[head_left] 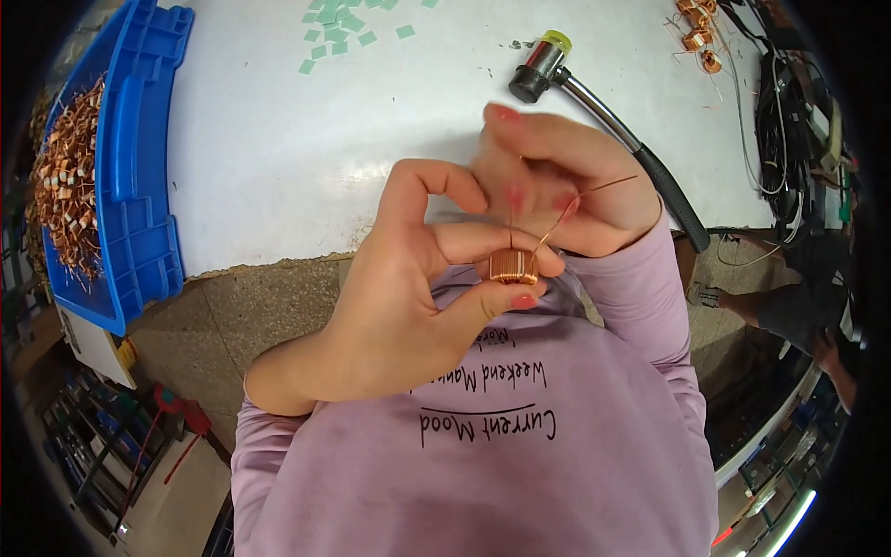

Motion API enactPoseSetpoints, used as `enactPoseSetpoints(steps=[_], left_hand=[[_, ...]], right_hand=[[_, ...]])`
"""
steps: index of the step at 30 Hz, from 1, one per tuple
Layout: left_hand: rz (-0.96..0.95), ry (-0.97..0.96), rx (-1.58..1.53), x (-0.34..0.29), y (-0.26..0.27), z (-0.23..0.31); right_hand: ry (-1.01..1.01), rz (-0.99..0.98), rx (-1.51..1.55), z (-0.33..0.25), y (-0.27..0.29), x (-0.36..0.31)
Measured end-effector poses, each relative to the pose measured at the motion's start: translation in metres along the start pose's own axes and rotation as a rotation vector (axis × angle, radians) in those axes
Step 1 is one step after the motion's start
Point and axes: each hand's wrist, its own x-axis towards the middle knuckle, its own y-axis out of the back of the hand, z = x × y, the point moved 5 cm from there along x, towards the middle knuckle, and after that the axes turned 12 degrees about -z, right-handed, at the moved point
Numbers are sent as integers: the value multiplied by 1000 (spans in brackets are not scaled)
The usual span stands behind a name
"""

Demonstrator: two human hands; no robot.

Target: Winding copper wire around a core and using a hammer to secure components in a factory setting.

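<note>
A small copper coil, a squarish body wound with bare-looking wire, is pinched between the thumb and fingers of my left hand in front of my chest. Two thin wire leads rise from it, one roughly straight and the other bent off to the right. Just beyond the coil is my right hand, slightly blurred, its thumb stretched away from the loosely curled fingers. The bent lead crosses in front of that palm; no clear grip on it shows.
A hammer with a yellow-and-black head lies beyond my right hand. Pale green square pieces are scattered on the white table. At the left stands a blue bin full of copper coils. More coils and dark cables lie at the right.
</note>
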Motion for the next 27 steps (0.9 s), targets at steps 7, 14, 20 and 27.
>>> enactPoseSetpoints(steps=[7, 14, 20, 27], left_hand=[[57, -77, 33, -8, 8, 3], [-14, -40, 251, -10, 2, -1], [48, 98, 557, -5, 7, 3], [178, -63, 231, -1, -4, 32]], right_hand=[[451, 370, -305, -8, -4, -37], [345, 342, -394, -12, -2, -29], [480, 160, -1066, -22, -48, -36], [375, 275, -231, -29, -5, -25]])
